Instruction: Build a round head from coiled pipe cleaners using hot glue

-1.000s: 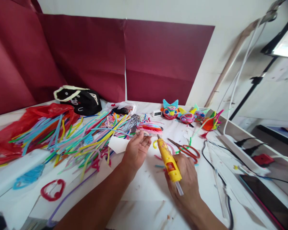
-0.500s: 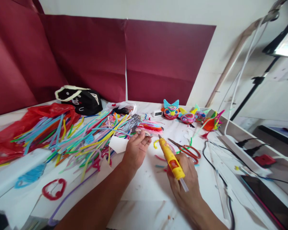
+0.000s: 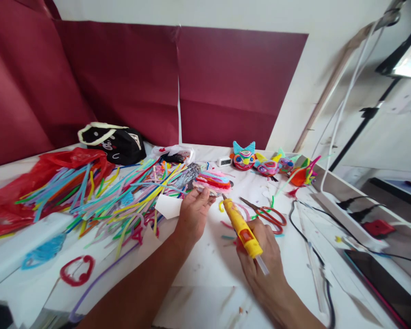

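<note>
My left hand (image 3: 196, 208) is closed on the near edge of a fuzzy craft piece (image 3: 213, 180) covered in pink, red, orange and blue pipe cleaners. Fingers and thumb pinch its pale rim, and its underside is hidden. My right hand (image 3: 262, 246) is wrapped round a yellow hot glue gun (image 3: 241, 225), with a clear glue stick poking out of its back end. The gun's nozzle points at the craft piece from the right, close to its lower right edge; I cannot tell whether they touch. Orange-handled scissors (image 3: 265, 214) lie open just beyond my right hand.
A large heap of loose pipe cleaners (image 3: 130, 196) spreads to the left, partly in a red plastic bag (image 3: 55, 164). A black pouch (image 3: 114, 144) stands behind. Finished pipe-cleaner figures (image 3: 244, 156) sit at the back right. On the right are a power strip (image 3: 351, 224) and a phone (image 3: 383, 283).
The glue gun has shifted slightly left, its nozzle nearer the craft piece. The craft piece has tilted a little in my left hand.
</note>
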`<state>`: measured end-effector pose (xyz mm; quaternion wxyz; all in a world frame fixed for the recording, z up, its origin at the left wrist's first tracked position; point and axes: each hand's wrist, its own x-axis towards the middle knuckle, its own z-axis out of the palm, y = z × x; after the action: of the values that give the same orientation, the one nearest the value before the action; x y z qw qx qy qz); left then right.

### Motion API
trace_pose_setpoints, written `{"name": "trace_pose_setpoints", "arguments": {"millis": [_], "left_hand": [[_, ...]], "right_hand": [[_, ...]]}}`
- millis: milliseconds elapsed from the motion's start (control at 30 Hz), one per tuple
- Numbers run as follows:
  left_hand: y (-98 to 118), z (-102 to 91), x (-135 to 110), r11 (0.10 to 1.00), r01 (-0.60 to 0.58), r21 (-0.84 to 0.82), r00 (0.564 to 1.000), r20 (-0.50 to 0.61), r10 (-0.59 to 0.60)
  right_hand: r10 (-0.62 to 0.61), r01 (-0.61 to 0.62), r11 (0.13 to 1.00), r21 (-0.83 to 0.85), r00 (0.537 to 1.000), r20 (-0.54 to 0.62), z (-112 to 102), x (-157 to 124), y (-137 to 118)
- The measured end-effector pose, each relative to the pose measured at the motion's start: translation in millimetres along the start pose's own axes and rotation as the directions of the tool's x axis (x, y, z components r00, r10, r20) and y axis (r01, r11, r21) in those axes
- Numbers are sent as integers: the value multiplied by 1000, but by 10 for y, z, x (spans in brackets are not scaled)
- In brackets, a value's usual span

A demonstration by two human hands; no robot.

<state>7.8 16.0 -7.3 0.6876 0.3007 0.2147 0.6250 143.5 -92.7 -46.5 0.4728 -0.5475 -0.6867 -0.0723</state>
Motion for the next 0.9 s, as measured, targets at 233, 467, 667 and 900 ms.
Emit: {"name": "trace_pose_setpoints", "arguments": {"millis": [233, 467, 667, 900], "left_hand": [[-8, 17, -21, 999, -37, 40, 999, 27, 36], [-59, -3, -27, 996, -45, 75, 997, 62, 40], [-65, 8, -28, 997, -32, 66, 998, 47, 29], [-64, -6, -20, 1000, 13, 28, 1000, -14, -12]], "right_hand": [[19, -19, 1000, -3, 1000, 9, 10, 12, -18], [-46, 46, 999, -4, 998, 39, 4, 3, -19], [-54, 55, 998, -31, 998, 45, 6, 1, -15], [-51, 52, 998, -37, 998, 30, 20, -3, 3]]}}
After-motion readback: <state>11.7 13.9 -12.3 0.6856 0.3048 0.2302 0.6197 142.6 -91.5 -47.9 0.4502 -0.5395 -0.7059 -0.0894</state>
